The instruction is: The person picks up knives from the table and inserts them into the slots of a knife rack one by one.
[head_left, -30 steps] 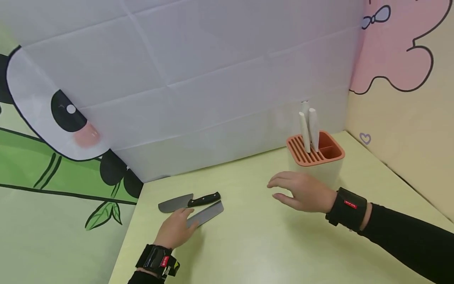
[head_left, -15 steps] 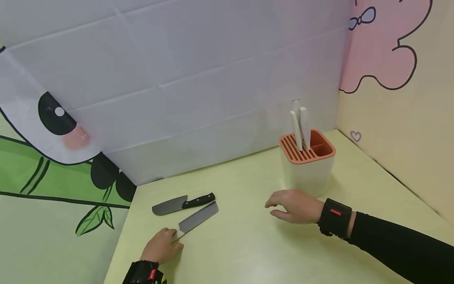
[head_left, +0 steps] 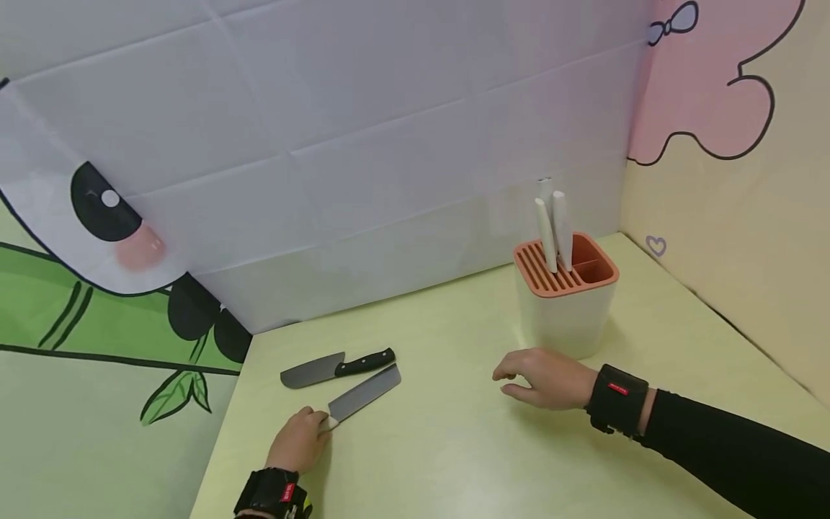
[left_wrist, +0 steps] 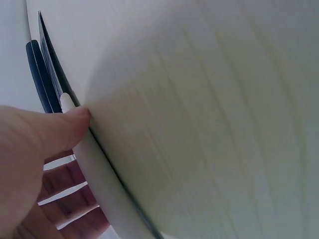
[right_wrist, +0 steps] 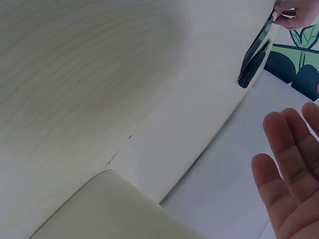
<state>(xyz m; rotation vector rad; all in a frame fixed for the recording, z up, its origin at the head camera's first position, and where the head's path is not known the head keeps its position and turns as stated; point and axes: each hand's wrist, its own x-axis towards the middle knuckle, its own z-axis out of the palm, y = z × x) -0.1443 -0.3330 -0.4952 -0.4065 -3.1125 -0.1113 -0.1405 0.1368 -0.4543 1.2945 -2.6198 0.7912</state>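
Note:
My left hand [head_left: 297, 441] grips the white handle of a cleaver [head_left: 366, 392] at the left of the table. In the left wrist view, the thumb lies on the pale handle [left_wrist: 107, 181] and the fingers bend round its other side. The grey blade points away to the right, close along the table. Just behind it lies a second knife [head_left: 313, 371] with a black riveted handle. My right hand [head_left: 550, 378] is held with relaxed fingers in front of the knife block [head_left: 565, 321], holding nothing; its fingers [right_wrist: 281, 139] also show in the right wrist view.
Several white-handled utensils [head_left: 563, 229] stand in the slots of the block's orange top, beside two open compartments. A white panel [head_left: 402, 173] rises along the back of the pale table [head_left: 447, 447]. A cream wall [head_left: 726, 238] borders the right side.
My left hand has drawn back from over the cleaver to its handle and taken hold of it. My right hand has lowered slightly in front of the block. The head view has shifted a little.

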